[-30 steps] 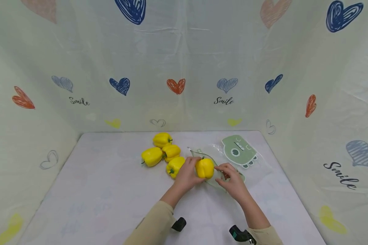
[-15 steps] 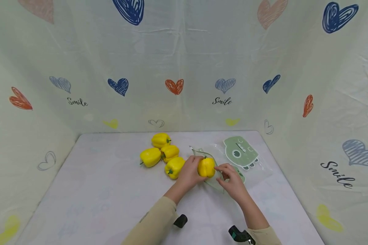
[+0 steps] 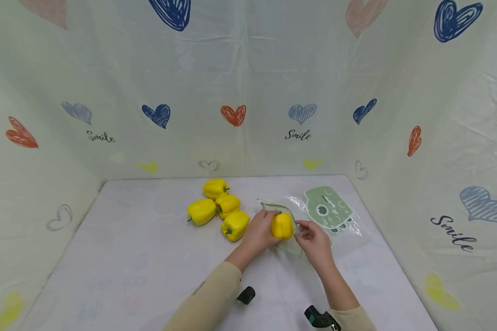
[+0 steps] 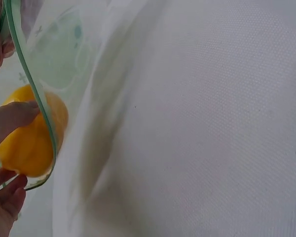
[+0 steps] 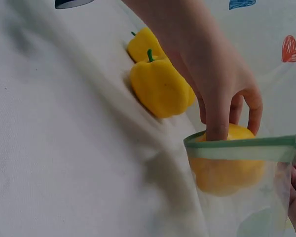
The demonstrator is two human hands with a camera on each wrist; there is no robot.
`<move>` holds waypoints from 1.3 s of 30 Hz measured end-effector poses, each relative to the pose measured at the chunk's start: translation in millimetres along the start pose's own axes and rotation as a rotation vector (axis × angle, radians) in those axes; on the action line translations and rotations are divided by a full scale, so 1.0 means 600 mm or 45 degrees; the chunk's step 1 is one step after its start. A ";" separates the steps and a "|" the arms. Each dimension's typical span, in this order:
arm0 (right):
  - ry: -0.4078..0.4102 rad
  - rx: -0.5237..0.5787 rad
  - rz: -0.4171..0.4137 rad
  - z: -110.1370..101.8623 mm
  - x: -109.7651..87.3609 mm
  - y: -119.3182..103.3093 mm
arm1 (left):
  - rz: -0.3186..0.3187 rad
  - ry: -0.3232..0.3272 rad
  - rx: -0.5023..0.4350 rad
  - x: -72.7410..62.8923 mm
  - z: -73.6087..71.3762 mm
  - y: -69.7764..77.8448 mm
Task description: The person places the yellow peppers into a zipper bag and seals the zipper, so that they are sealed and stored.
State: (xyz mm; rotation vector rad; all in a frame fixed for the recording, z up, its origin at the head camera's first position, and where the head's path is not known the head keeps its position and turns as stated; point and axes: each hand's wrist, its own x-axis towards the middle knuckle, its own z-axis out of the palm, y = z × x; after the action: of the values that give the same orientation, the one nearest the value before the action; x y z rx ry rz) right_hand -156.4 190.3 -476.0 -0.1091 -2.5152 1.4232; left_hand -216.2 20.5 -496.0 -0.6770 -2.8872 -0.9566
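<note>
My left hand [image 3: 260, 231] grips a yellow bell pepper [image 3: 282, 226], thumb on one side and fingers on the other. The pepper sits partly inside the mouth of a see-through zip bag [image 5: 237, 144] with a green rim. Its lower part shows through the bag wall in the right wrist view. At the bag's right edge, my right hand [image 3: 314, 241] pinches the rim between thumb and fingers. The bag mouth stands spread around the pepper and the left fingertips.
Several more yellow bell peppers [image 3: 235, 225] lie grouped left of the left hand. Right of the bag, a clear plastic bag with a green cartoon animal print [image 3: 327, 207] lies flat on the white table [image 3: 149, 257]. A heart-printed curtain [image 3: 265, 151] closes off the back.
The left hand has moved the pepper slightly right, into the bag mouth. The right hand's fingers have closed on the bag's rim; earlier its thumb and fingers stood apart.
</note>
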 end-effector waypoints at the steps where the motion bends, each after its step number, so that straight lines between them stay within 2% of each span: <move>1: 0.019 0.003 0.015 0.000 0.000 -0.001 | 0.003 0.000 0.002 0.000 0.001 0.001; 6: 0.078 0.018 0.110 -0.002 -0.002 -0.001 | 0.015 -0.001 0.001 0.000 0.008 0.004; 13: 0.090 -0.016 0.198 -0.009 -0.010 0.010 | 0.009 -0.013 -0.031 -0.001 0.020 0.007; 17: 0.082 -0.083 0.198 -0.015 -0.014 0.018 | -0.003 -0.047 -0.079 -0.002 0.030 0.004; 23: 0.077 -0.096 0.205 -0.020 -0.023 0.033 | -0.016 -0.087 -0.154 -0.004 0.051 -0.003; 33: 0.058 -0.145 0.259 -0.019 -0.044 0.058 | -0.013 -0.084 -0.139 -0.008 0.062 -0.004; 39: 0.078 -0.154 0.228 -0.017 -0.058 0.070 | -0.007 -0.079 -0.130 -0.007 0.063 -0.002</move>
State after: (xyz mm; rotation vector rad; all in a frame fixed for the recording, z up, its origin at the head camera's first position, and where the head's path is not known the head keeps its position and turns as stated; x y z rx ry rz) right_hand -122.5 214.4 -513.2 -0.4039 -2.5947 1.3064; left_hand -208.7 39.4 -528.1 -0.7185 -2.9113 -1.1101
